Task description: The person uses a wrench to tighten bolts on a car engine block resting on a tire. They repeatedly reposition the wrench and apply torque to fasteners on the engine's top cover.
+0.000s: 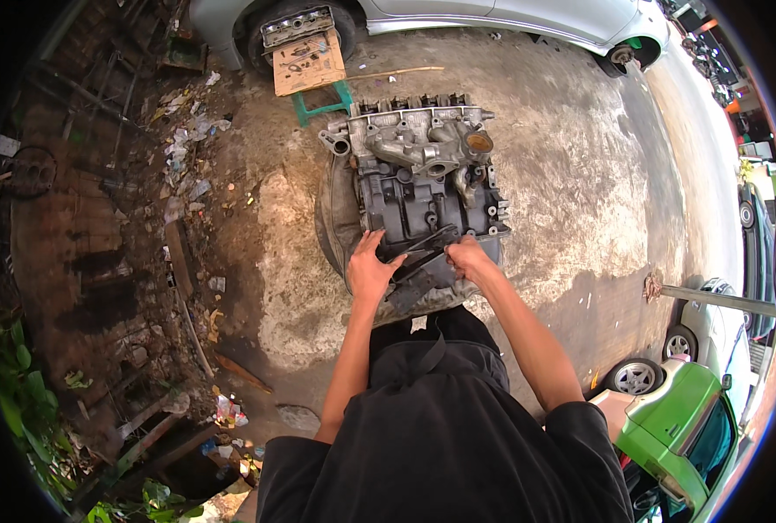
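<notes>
A grey car engine block (pixel 423 174) with a pale aluminium manifold on top rests on an old tyre (pixel 331 222) on the concrete ground. A dark metal bracket (pixel 418 253) lies across the near end of the engine. My left hand (pixel 370 268) presses on the left end of that bracket, fingers spread along it. My right hand (pixel 469 257) grips its right end. Both forearms reach forward from the lower edge over my dark shirt.
A green stool (pixel 323 103) carries a cardboard sheet with small parts and a cylinder head (pixel 299 26) behind the engine. A silver car (pixel 493 17) stands at the back. Rubbish and planks (pixel 183 261) line the left. A green vehicle (pixel 676 427) is parked at lower right.
</notes>
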{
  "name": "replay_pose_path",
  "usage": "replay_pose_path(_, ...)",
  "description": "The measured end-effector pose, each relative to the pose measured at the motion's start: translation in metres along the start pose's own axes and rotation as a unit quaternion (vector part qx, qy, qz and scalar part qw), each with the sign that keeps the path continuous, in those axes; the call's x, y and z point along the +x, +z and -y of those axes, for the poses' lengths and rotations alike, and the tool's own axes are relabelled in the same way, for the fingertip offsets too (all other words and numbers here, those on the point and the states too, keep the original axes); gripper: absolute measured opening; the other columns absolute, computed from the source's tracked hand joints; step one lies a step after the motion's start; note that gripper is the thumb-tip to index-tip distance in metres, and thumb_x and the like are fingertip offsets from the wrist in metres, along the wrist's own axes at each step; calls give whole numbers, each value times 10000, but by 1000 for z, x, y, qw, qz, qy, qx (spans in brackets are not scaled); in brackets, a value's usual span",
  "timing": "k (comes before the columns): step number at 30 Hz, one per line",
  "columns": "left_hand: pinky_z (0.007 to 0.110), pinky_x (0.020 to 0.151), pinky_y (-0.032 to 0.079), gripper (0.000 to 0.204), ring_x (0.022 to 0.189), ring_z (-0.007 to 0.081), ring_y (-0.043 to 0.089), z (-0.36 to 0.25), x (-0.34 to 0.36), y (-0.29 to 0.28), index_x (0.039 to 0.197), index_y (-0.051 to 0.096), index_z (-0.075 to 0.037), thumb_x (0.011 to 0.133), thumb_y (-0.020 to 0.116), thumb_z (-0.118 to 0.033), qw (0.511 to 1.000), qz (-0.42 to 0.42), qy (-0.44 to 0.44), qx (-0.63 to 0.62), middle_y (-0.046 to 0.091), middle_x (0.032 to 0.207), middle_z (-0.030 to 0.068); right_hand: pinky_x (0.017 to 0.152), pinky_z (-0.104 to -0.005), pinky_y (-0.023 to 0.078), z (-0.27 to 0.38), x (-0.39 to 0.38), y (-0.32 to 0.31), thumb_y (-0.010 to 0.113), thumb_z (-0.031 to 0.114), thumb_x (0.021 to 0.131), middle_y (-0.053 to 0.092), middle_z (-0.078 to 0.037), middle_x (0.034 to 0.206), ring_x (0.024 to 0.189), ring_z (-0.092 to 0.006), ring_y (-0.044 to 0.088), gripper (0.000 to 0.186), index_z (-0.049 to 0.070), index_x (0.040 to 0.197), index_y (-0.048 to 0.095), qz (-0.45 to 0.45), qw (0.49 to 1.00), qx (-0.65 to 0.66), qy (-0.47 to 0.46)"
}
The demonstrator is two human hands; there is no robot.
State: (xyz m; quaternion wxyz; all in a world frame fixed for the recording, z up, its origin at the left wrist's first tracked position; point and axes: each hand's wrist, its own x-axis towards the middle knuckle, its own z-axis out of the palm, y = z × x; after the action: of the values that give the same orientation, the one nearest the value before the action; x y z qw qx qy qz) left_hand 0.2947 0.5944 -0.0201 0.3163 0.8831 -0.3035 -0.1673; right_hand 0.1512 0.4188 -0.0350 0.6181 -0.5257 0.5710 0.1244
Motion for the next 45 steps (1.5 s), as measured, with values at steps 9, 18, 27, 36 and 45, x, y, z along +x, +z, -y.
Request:
replay_pose_path(9,407,1031,500,663,1299,274,550,2,0,1,1236,671,-50,661,905,-284,1000,-4,8,-7,623,1336,152,720,-370,582,33,-27,25,601,115,872,718,-188,865,847,-315,731,207,-5,1022,679,-134,781,-548,-269)
replay_pose_path(18,403,1019,505,679,1288,278,560,-3,-2,-4,1235,670,-52,646,911,-289,1000,0,-2,-17,616,1343,163,598,-367,586,17,-39,64,565,172,924,724,-171,892,771,-326,732,297,-70,1086,620,-97,738,-614,-264)
replay_pose_path(27,403,1029,497,673,1293,281,556,2,-1,-2,1234,668,-43,655,909,-286,1000,-9,24,-18,629,1326,154,639,-404,587,-7,-28,61,497,174,953,618,-247,947,696,-306,652,288,-87,1073,471,-214,959,-60,-177)
replay_pose_path(36,426,1016,503,650,1287,309,561,0,1,-8,1215,671,-22,659,908,-259,999,-5,41,-26,637,1297,195,542,-352,529,5,-39,70,468,78,993,544,-127,765,523,-179,475,66,18,977,491,-18,845,528,87)
replay_pose_path(45,421,1018,504,633,1284,307,563,1,2,-6,1198,681,-23,654,914,-247,998,-7,44,-35,647,1281,189,483,-307,435,-4,-36,47,517,160,1006,576,-101,731,516,-167,486,216,2,878,589,-11,927,364,89)
